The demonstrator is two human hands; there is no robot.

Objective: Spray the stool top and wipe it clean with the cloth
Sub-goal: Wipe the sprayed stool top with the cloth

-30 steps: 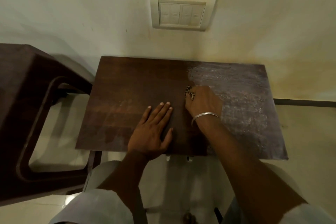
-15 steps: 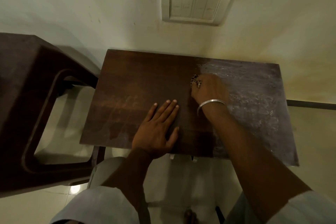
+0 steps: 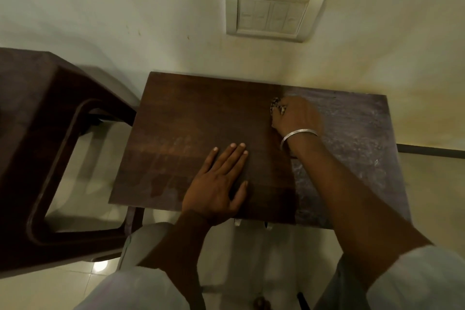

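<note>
The stool top (image 3: 191, 128) is a dark brown rectangular board against the wall. Its left part looks dark and wiped; its right part (image 3: 352, 148) is dull grey and dusty. My right hand (image 3: 297, 116), with a silver bangle at the wrist, grips a small patterned cloth (image 3: 275, 106) near the back edge, at the border between the clean and dusty areas. Most of the cloth is hidden under the hand. My left hand (image 3: 219, 184) lies flat, fingers straight, on the front middle of the top. No spray bottle is in view.
A dark brown plastic chair or stool (image 3: 37, 158) stands close on the left. The wall with a white switch plate (image 3: 273, 16) rises right behind the stool. Pale tiled floor (image 3: 83, 184) shows below, and my light-clothed knees sit under the front edge.
My right hand has slid the cloth away from me toward the back edge of the top. My left hand stays flat in place. The camera view has shifted a little.
</note>
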